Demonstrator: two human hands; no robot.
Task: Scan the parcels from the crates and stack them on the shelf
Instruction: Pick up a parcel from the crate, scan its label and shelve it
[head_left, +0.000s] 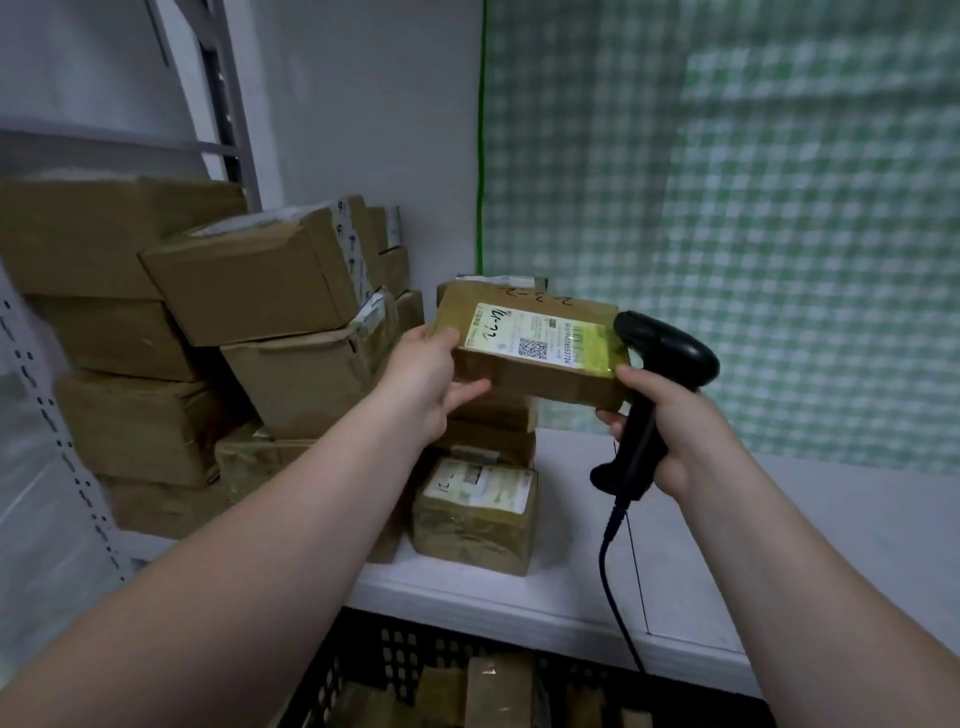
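Pinching the parcel (535, 340), left hand (422, 375); right hand (678, 431), grip clamped on scanner (670, 353) (end of cable (603, 558) hidden).

The flat brown cardboard parcel (524, 376) is matt, with a white paper label (535, 338) under glossy clear tape. The black plastic handheld scanner (670, 353) has a dull sheen. The white shelf (571, 519) looks smooth, the green-checked cloth curtain (727, 208) matt, and the black latticed plastic crate (395, 649) matt.
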